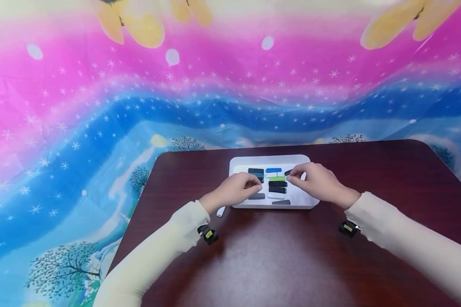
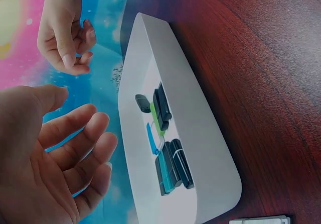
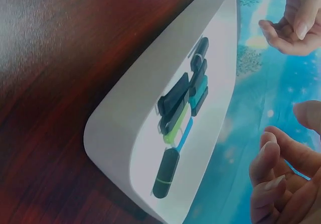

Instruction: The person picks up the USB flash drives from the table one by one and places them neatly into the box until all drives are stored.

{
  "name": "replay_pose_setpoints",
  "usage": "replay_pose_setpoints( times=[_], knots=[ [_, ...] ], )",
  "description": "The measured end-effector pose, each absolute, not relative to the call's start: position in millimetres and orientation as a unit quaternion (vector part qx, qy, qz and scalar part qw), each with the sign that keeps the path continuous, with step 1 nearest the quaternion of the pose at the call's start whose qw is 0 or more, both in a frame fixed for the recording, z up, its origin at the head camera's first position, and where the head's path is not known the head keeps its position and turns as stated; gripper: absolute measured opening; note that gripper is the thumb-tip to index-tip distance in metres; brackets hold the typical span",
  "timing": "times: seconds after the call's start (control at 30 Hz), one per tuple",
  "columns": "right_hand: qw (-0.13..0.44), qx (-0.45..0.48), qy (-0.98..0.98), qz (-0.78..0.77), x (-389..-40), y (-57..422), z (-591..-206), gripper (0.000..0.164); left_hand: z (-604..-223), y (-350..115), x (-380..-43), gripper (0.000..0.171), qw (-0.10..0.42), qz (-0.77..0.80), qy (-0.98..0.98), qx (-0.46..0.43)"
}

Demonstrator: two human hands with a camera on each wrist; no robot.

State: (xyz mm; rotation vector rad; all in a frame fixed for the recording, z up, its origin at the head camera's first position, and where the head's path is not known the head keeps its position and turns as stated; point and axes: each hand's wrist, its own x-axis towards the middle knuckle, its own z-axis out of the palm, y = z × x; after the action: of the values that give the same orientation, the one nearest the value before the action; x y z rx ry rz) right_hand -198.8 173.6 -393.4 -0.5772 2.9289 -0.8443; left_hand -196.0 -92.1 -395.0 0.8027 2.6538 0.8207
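A white tray (image 1: 238,161) holds several USB flash drives. Among them are a blue flash drive (image 1: 273,170), a green flash drive (image 1: 277,179), a white flash drive (image 1: 276,196), black flash drives (image 1: 278,189) and a grey flash drive (image 1: 281,202). Above the tray's left part hovers my left hand (image 1: 238,188), fingers relaxed around nothing. My right hand (image 1: 319,181) is over the right edge, loosely bent and holding nothing. Close to its fingertips lies a dark, rounded flash drive (image 3: 166,174), partly covered in the head view. My left hand hides part of the drives beneath it.
On the dark reddish-brown table (image 1: 265,256), a white stick-like piece (image 1: 220,211) lies just outside the tray's left front corner. A colourful cloth (image 1: 215,76) hangs behind the table. Each sleeve carries a small black wrist camera.
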Motion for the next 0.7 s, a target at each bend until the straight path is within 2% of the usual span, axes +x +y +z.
replay_pose_setpoints(
  times=[0.43, 0.7],
  knots=[
    [0.027, -0.21, 0.936, -0.282, -185.6, 162.3, -397.5, 0.017, -396.6, -112.6, -190.7, 0.023, 0.11, 0.3, 0.913, 0.254],
    [0.019, -0.229, 0.929, -0.291, -181.8, 151.0, -402.6, 0.014, -399.1, -132.2, -191.0, 0.025, 0.108, 0.341, 0.904, 0.234]
  ],
)
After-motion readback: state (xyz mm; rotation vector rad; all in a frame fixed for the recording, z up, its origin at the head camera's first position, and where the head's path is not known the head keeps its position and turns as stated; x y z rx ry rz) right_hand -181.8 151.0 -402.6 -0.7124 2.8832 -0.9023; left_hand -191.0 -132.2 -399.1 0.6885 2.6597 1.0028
